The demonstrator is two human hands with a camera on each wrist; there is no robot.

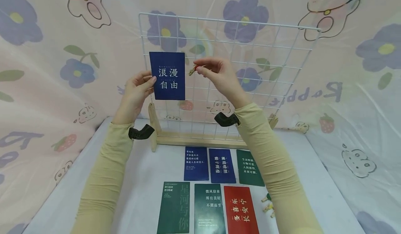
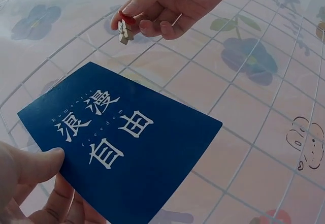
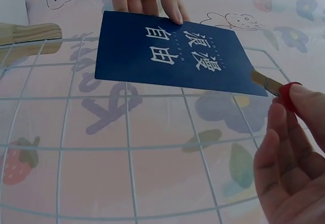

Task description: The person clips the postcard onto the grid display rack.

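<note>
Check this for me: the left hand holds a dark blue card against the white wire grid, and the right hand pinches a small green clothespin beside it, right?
Not quite. The small wooden clothespin pinched by the right hand has a red decoration, not green; the left wrist view shows it. The left hand does hold the dark blue card against the white wire grid.

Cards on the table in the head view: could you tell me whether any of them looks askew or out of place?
Slightly. The red card in the front row lies turned sideways and tilted, unlike the green card beside it, which lies straight. A few small clips lie scattered loose at its right. Nothing looks damaged.
</note>
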